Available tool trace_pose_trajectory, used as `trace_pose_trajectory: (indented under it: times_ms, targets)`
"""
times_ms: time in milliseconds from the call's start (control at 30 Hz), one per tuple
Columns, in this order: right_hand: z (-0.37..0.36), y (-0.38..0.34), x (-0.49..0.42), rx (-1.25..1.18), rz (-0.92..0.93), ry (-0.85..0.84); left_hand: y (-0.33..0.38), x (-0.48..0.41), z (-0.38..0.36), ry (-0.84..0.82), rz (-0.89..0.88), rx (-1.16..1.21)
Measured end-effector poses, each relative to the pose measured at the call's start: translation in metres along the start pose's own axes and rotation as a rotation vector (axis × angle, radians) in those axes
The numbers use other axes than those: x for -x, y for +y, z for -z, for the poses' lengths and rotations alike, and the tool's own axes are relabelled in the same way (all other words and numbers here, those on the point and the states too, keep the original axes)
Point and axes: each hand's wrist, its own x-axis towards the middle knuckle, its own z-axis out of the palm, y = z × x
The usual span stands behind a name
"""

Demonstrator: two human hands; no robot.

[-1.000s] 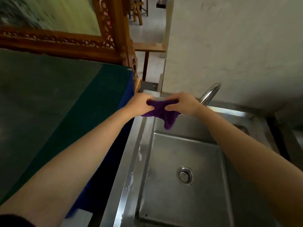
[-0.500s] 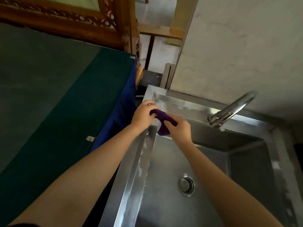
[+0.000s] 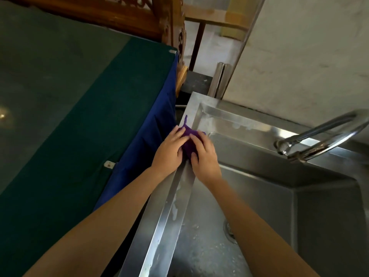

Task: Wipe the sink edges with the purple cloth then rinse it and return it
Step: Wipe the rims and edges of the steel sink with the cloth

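Observation:
The purple cloth (image 3: 189,141) lies bunched on the left rim of the steel sink (image 3: 169,216), near its far left corner. My left hand (image 3: 169,151) presses on the cloth from the left and my right hand (image 3: 203,156) covers it from the right, so most of the cloth is hidden. A thin purple corner sticks out toward the far end of the rim. White wet streaks mark the rim nearer to me.
A curved chrome tap (image 3: 319,134) reaches over the basin from the right. The drain (image 3: 229,230) shows partly behind my right forearm. A table with green and blue cloth (image 3: 79,136) stands close on the left. A carved wooden frame (image 3: 139,15) and a pale wall (image 3: 309,56) stand behind.
Both hands have brought the cloth from above the basin down onto the left rim. The cloth, hanging loose before, is now pressed flat under both hands.

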Motion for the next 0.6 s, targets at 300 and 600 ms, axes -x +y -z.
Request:
trace_pose_trajectory:
  times_ms: [300, 600]
  targets:
    - [-0.017, 0.01, -0.005, 0.113, -0.038, -0.116, -0.013, 0.029, -0.022, -0.049, 0.113, -0.329]
    - [-0.008, 0.03, -0.06, 0.301, -0.161, -0.13, -0.003, -0.01, -0.03, -0.072, 0.166, -0.319]
